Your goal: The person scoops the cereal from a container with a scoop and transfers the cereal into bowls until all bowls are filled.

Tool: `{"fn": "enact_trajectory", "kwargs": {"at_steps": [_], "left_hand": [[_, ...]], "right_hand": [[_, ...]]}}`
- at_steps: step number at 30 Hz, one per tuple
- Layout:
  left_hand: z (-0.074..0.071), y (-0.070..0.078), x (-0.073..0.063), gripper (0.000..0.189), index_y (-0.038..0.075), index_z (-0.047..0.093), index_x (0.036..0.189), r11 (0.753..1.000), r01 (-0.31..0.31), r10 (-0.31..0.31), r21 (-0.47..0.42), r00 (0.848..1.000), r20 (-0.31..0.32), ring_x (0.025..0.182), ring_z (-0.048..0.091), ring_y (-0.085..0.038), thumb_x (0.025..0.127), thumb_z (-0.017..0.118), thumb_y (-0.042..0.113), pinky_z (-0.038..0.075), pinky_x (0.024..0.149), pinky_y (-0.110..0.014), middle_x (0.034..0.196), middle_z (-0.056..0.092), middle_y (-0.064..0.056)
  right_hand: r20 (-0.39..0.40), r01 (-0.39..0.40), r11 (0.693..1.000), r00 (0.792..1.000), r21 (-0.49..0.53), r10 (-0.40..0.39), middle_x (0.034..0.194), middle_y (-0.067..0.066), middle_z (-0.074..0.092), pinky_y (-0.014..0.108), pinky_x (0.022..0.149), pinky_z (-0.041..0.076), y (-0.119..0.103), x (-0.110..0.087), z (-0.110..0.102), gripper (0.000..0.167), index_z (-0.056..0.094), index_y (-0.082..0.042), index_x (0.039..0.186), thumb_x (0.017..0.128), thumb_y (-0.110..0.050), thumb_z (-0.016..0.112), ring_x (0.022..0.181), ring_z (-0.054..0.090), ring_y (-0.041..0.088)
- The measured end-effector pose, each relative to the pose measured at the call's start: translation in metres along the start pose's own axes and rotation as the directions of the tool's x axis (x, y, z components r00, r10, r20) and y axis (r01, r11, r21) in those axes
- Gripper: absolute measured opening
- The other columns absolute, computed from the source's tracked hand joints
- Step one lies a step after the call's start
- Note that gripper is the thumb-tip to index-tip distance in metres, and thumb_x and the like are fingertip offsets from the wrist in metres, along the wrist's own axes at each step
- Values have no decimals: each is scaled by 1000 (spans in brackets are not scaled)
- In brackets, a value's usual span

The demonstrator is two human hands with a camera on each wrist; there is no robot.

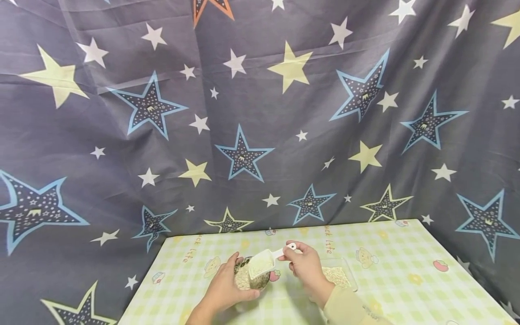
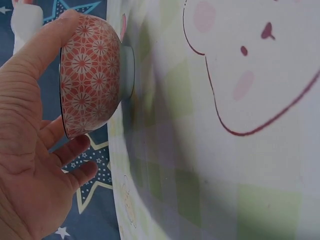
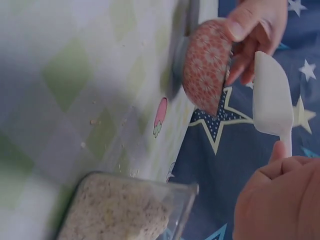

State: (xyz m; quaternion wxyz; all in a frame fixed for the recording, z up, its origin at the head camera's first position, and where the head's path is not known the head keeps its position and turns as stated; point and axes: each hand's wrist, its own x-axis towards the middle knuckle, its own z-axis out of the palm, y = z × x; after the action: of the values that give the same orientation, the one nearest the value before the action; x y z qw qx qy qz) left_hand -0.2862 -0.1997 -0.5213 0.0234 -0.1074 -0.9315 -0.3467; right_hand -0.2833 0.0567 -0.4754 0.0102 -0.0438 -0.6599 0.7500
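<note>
In the head view my left hand point(image 1: 225, 284) grips a bowl point(image 1: 262, 280) by its rim, thumb on the near side and fingers on the far side. The bowl's outside point(image 2: 92, 75) is red with white flower patterns, and pale oat-like flakes point(image 1: 242, 277) lie inside. The left wrist view shows its foot at the tabletop. My right hand point(image 1: 306, 266) pinches the handle of a white scoop point(image 1: 261, 265), which is held over the bowl, tilted toward it. From the right wrist, the scoop point(image 3: 272, 95) shows mainly its outer side, so its contents are hidden there.
A clear rectangular container point(image 1: 354, 282) of flakes point(image 3: 117, 210) stands beside my right forearm. Small crumbs point(image 3: 95, 121) lie on the green-checked tablecloth point(image 1: 406, 271). Behind the table hangs a dark star-patterned curtain point(image 1: 260, 108).
</note>
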Motion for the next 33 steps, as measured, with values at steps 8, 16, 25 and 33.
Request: {"fn": "enact_trajectory", "kwargs": {"at_steps": [8,16,25,33], "left_hand": [[0,4,1,136,1,33,165,1000,-14,14,14,1000,-11,136,57,-38,63,98,63,50,113,-65,156,59,-10],[1,5,-1,136,0,34,164,999,-16,16,32,1000,-24,136,58,-38,61,99,61,49,114,-64,155,60,-10],[1,5,-1,136,0,34,164,999,-2,3,35,1000,-28,137,58,-39,61,98,62,49,115,-63,154,61,-10],[1,5,0,136,2,35,164,999,11,-10,41,1000,-25,137,58,-38,61,98,63,50,114,-64,154,61,-8]], "right_hand": [[63,205,957,979,-206,-196,85,15,82,16,45,32,4,-5,7,35,69,1,131,98,-10,72,48,44,2],[128,410,843,912,-349,-390,83,9,82,18,45,36,4,-10,3,29,71,-5,129,101,-11,73,61,63,-2],[246,725,466,640,-507,-728,62,-17,59,9,46,32,9,-9,0,27,73,-12,124,97,-10,77,53,32,-14],[263,809,336,500,-483,-825,63,-14,61,3,48,28,11,-7,-1,31,74,-14,122,94,-5,79,56,28,-18]]}}
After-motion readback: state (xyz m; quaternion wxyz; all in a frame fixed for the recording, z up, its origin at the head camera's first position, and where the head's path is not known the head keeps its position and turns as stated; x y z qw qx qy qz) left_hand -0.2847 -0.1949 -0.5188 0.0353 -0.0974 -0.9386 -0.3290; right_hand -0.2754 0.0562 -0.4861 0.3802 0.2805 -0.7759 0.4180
